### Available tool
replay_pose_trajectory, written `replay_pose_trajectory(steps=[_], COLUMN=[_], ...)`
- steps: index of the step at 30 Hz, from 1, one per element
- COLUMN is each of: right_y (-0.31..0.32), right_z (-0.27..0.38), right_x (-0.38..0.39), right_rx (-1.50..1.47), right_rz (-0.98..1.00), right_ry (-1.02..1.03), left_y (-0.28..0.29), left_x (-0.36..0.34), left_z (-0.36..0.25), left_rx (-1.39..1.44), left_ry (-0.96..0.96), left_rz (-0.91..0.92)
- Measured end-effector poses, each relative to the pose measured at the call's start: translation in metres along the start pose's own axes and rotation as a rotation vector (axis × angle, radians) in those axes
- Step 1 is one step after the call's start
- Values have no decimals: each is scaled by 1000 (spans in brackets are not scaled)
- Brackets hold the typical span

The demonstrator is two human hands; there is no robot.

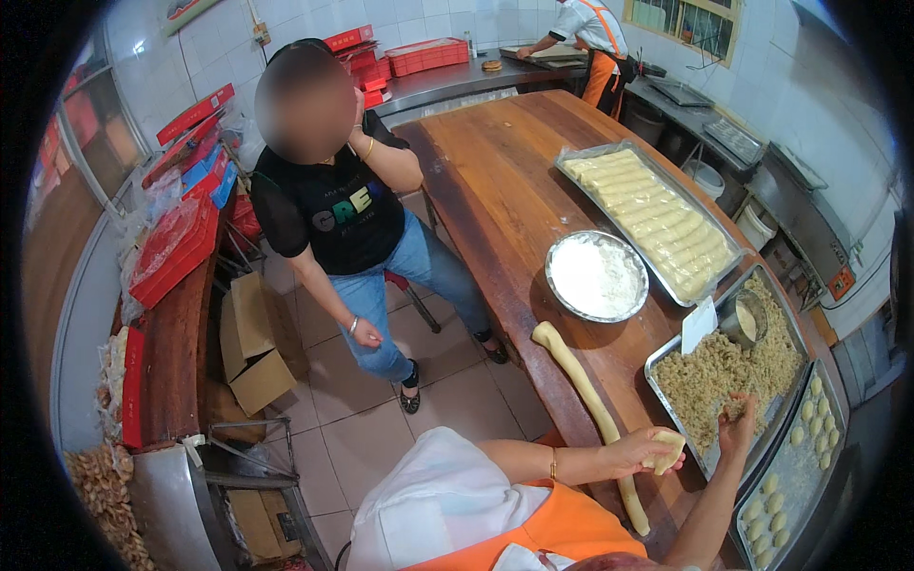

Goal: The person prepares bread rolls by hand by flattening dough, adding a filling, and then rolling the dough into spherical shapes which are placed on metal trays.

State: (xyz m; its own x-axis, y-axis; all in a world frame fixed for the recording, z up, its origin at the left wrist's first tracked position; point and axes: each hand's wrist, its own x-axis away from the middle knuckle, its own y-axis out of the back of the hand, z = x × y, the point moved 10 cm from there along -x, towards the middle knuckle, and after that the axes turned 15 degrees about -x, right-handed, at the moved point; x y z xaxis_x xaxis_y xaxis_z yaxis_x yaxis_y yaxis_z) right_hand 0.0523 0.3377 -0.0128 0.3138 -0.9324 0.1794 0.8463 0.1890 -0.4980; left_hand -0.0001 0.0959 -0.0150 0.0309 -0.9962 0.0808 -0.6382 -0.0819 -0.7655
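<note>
Dough [669, 451] sits in the left hand [632, 454], just left of the near end of the tray [672, 409]. The left fingers bend around the piece from its left side, gripping it with the thumb, and its right side, facing the tray, is free. The piece looks flattened and slightly cupped; its longer way seems to run roughly along the tray's left edge, though the fingers hide part of it.

The right hand [738, 425] is over the near part of the tray, fingers pointing down into the crumbly filling [690, 385]. They are bent close together around a little of it; I cannot tell whether they pinch it or only touch it. From these fingers the dough lies to the left and a little nearer the person, across the tray's left edge. The left hand is the one on the dough; the right is near but apart.

Left of the tray, a long rope [583, 383] rests on the table [486, 190], its long axis slanting toward the person and passing under the left hand. A metal cup [744, 318] and a white card [699, 324] are at the tray's far end. Beyond its far-left corner stands a bowl [597, 318] of white powder; right of the tray lies a sheet [792, 478] with small pale pieces.
</note>
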Motion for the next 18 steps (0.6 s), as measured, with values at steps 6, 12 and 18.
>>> replay_pose_trajectory(steps=[6,12,18], right_y=[19,28,14], right_z=[16,5,10], right_x=[-12,-15,10], right_rx=[395,88,-308], right_rz=[-18,211,103], right_ry=[87,-91,-183], left_y=[-7,-6,-3], left_x=[-1,-11,-27], left_z=[-1,3,0], left_rx=[-9,-10,-18], left_ry=[37,18,-48], left_rz=[-2,6,17])
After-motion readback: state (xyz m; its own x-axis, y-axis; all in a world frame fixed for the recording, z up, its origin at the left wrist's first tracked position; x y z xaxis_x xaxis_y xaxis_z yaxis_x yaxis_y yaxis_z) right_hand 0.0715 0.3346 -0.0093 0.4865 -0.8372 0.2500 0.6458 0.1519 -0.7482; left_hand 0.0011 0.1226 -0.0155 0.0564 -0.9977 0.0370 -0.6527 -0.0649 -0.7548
